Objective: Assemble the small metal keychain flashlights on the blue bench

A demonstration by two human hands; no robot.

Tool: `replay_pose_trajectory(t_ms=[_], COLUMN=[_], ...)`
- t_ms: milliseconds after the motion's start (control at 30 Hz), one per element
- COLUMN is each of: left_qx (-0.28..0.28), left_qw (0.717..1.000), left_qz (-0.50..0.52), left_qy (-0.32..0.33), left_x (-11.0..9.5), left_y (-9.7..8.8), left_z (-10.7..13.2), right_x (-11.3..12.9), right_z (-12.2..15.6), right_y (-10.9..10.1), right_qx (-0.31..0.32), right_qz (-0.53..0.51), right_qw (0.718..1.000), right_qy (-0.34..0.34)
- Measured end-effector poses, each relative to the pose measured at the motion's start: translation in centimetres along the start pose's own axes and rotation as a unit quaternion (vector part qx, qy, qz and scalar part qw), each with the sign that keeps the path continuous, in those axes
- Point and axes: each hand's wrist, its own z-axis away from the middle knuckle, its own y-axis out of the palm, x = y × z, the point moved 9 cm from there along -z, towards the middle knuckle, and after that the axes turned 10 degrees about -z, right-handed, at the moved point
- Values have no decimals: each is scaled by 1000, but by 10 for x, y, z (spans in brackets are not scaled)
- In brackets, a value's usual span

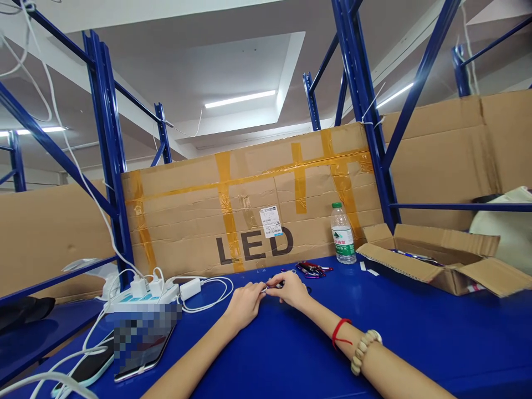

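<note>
Near the middle of the blue tabletop [399,327], my left hand [244,305] and my right hand [291,289] meet at the fingertips. Both are closed in a pinch around something small, with a dark part and a light bit showing between them. My fingers cover most of it, so its kind is unclear. Just beyond my right hand lies a small heap of shiny red, purple and black slim pieces [312,270]. A red string and a beaded bracelet circle my right wrist and forearm.
A green-capped water bottle [343,235] stands at the back, beside an open cardboard box [419,271] with slim items inside. At left are a power strip [143,299], white cables [211,302] and phones [145,354]. A large cardboard panel [187,221] closes off the back.
</note>
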Motion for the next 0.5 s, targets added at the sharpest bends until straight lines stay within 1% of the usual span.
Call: replay_pose_trajectory(t_ms=[200,267,333,400,500], left_qx=[-13,-16,-17,-19,-28], left_qw=[1000,1000,1000,999,998], left_qz=[15,19,22,29,50], left_qy=[-1,-5,-14,-21,-18], left_x=[1,2,4,7,8], left_y=[-1,-1,-1,1,1], left_z=[1,1,1,2,2], right_x=[2,0,-3,-4,-1], right_z=[1,-1,-4,-5,-5], right_y=[-2,-2,3,9,13], right_qx=[-7,-3,18,49,77], right_qz=[30,26,-8,-65,-135], right_qw=[1000,1000,1000,997,988], right_qy=[-8,-9,-5,-4,-7])
